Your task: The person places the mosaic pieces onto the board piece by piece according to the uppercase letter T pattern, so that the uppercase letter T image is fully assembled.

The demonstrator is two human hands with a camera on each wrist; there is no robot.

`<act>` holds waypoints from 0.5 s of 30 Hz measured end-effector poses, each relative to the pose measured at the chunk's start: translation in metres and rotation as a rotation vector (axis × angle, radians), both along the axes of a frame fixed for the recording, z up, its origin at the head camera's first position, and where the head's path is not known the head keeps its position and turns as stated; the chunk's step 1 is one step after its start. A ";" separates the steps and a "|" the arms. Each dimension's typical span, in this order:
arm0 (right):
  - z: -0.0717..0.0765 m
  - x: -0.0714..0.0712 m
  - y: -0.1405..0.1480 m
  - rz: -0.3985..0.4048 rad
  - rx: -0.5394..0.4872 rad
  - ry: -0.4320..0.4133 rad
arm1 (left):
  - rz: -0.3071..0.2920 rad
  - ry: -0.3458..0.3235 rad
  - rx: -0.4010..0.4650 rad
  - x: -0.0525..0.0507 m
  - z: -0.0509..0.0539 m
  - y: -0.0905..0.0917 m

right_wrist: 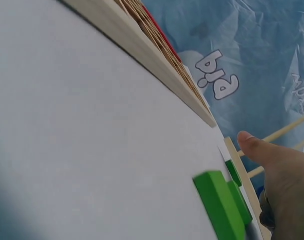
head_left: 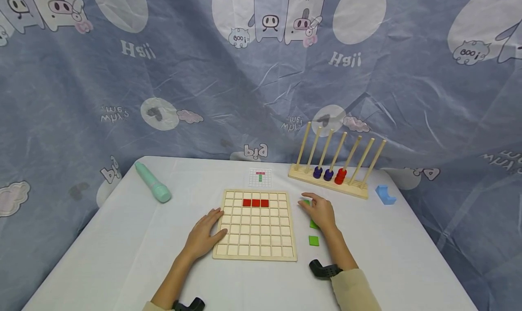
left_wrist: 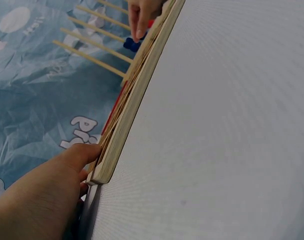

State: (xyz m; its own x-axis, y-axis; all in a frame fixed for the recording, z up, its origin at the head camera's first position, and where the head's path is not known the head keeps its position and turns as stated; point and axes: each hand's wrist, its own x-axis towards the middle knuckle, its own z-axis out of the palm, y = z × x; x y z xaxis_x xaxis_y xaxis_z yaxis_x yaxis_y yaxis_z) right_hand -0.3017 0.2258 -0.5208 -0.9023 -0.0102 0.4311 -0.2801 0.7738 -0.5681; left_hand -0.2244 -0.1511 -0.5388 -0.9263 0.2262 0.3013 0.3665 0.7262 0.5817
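A wooden grid board (head_left: 260, 259) holds three red tiles (head_left: 255, 203) side by side in its second row from the top. My left hand (head_left: 202, 236) touches the board's left edge, fingers extended and thumb on the rim; the left wrist view shows this hand (left_wrist: 47, 192) at the board's corner (left_wrist: 104, 172). To the right of the board, my right hand (head_left: 321, 211) is over the green tiles (head_left: 313, 241), thumb and fingers apart. In the right wrist view the right thumb (right_wrist: 264, 150) is raised near the green tiles (right_wrist: 219, 205), with no tile seen held.
A small pattern card (head_left: 265, 183) with red and green squares lies behind the board. A peg rack (head_left: 355, 191) with blue and red beads stands at the back right, a light blue piece (head_left: 384, 195) beside it. A mint-green cylindrical object (head_left: 152, 181) lies at the back left.
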 end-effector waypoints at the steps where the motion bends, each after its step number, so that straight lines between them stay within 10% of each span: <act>1: 0.000 0.000 0.002 -0.005 -0.004 -0.002 | 0.000 -0.001 0.000 0.000 0.000 0.000; 15: 0.001 0.002 0.009 -0.015 -0.018 -0.035 | 0.001 -0.005 -0.002 0.000 0.000 0.000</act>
